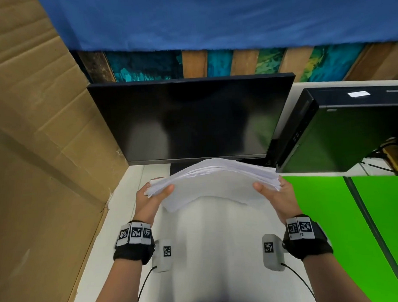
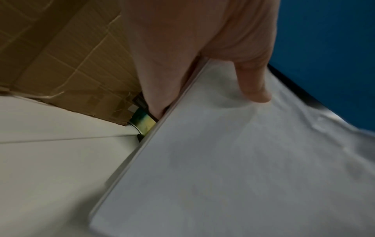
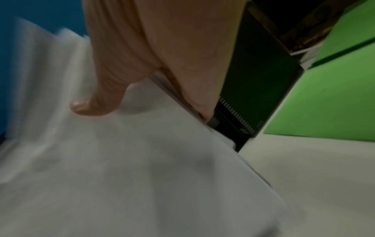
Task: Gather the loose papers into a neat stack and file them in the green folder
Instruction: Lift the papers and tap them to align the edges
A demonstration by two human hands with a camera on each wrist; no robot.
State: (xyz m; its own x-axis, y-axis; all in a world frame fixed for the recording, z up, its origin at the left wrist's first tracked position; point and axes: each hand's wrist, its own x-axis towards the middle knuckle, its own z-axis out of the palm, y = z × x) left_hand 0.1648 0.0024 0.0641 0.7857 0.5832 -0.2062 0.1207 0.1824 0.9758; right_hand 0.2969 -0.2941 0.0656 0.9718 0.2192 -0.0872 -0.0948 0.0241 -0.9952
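Note:
A thick stack of white papers (image 1: 213, 183) is held up above the white desk (image 1: 217, 240), in front of the monitor, and it bows upward in the middle. My left hand (image 1: 153, 195) grips its left edge, thumb on top and fingers underneath. My right hand (image 1: 273, 193) grips the right edge the same way. The left wrist view shows the thumb (image 2: 251, 83) pressing on the papers (image 2: 233, 168). In the right wrist view, blurred, the thumb (image 3: 97, 102) lies on the papers (image 3: 121, 168). The green folder (image 1: 345, 224) lies open on the desk to the right.
A dark monitor (image 1: 192, 119) stands right behind the papers. A black computer case (image 1: 341, 127) sits at the back right, above the folder. A tall cardboard sheet (image 1: 40, 145) walls off the left side. Cables run from both wrist cameras toward me.

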